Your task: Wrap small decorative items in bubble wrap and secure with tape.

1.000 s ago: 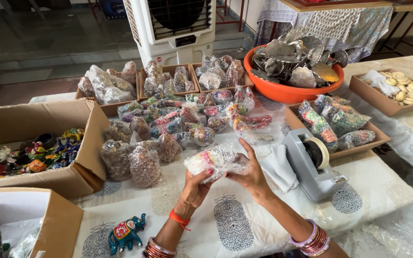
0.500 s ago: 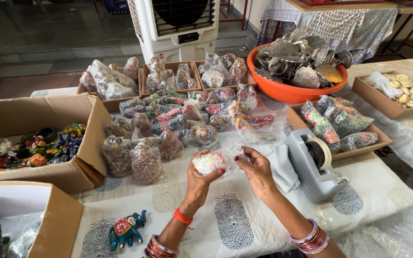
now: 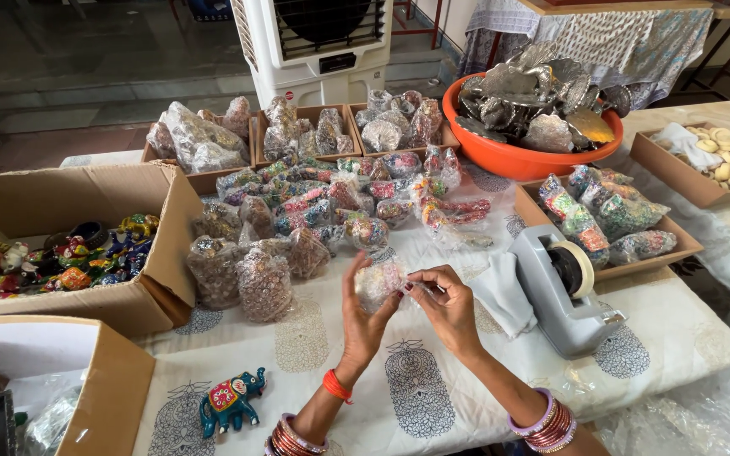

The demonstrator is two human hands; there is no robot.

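At far left, an open cardboard box [image 3: 86, 245] filled with small painted figurines [image 3: 61, 257], and below it a second cardboard carton [image 3: 103, 380] with white paper inside. Just right of that, on the white printed tablecloth [image 3: 314, 355], a small blue elephant figurine [image 3: 230, 399] standing upright. Further up, a heap of clear plastic packets [image 3: 297, 228] of beaded or glittery pieces, spread toward three shallow trays [image 3: 297, 135] at the back holding more wrapped bundles. At centre, raised above the cloth, a small wrapped packet [image 3: 379, 283] in clear plastic, held between both hands: left hand [image 3: 361, 317] upright behind it, palm and fingers cupped around the packet's left side, orange thread and bangles on the wrist; right hand [image 3: 445, 308] closed on the packet's right edge, fingertips pinching the plastic there, pink and red bangles further down the forearm. Right of the hands, a folded white cloth [image 3: 500, 295], then a grey tape dispenser [image 3: 563, 291] with a roll of pale tape. Behind, an orange bowl [image 3: 509, 156] piled with silvery wrapped items, a tray of colourful packets [image 3: 610, 219], and at far right a box of pale round pieces [image 3: 720, 165]
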